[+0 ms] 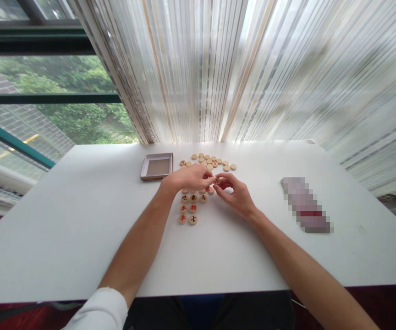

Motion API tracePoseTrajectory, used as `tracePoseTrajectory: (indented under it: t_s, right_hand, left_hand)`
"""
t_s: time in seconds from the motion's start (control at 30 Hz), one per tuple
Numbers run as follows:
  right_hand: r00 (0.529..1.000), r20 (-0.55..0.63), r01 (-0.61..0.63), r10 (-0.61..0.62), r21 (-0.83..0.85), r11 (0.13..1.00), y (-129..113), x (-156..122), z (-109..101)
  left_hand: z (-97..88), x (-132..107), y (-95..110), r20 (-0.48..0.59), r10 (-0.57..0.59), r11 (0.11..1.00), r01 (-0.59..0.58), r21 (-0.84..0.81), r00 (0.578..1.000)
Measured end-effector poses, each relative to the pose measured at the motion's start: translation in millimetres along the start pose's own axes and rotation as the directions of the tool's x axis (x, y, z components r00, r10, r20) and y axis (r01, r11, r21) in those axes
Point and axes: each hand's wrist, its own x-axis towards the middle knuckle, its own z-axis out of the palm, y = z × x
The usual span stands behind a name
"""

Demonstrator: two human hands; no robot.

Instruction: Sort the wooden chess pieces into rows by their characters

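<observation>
Both my hands meet over a white table (81, 220). My right hand (234, 192) pinches a round wooden chess piece (217, 181) with a red character between thumb and fingers. My left hand (193, 177) has its fingers curled and its fingertips touch the same piece. Below the hands, several wooden pieces (193, 208) lie face up in short rows, with red or black characters. Behind the hands a loose heap of wooden pieces (210, 161) lies scattered, mostly blank side up.
An open shallow box (157, 167) with a white rim sits left of the heap. A blurred-out flat object (306, 205) lies at the right of the table. Striped curtains and a window stand behind the far edge.
</observation>
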Motion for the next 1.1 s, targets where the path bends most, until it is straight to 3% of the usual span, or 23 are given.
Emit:
tracePoseTrajectory:
  t_s: [1.1]
  right_hand:
    - [0.998,-0.017,-0.063,0.063,-0.033,0.997,-5,1,-1]
  left_hand:
    - [-0.8,-6,9,0.037,-0.022,0.999,0.021,0.031,0.999]
